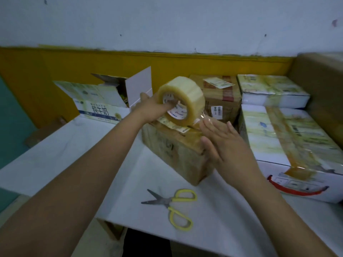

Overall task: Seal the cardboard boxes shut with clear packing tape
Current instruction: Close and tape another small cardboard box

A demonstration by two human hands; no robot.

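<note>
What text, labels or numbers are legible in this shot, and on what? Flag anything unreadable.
"纯牛奶": front of the open milk carton, back left.
"0246": white barcode sticker on the brown box behind the tape roll.
Red print on the tape roll's core: too blurred.
Label on the brown cardboard box being sealed: unreadable.
Print on the taped white cartons, right: too blurred.

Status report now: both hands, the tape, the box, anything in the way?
Left hand grips tape roll, fingers in its core. Right hand flat, pressing the tape onto brown box. Scissors lie nearer on the table, not in the way.
</note>
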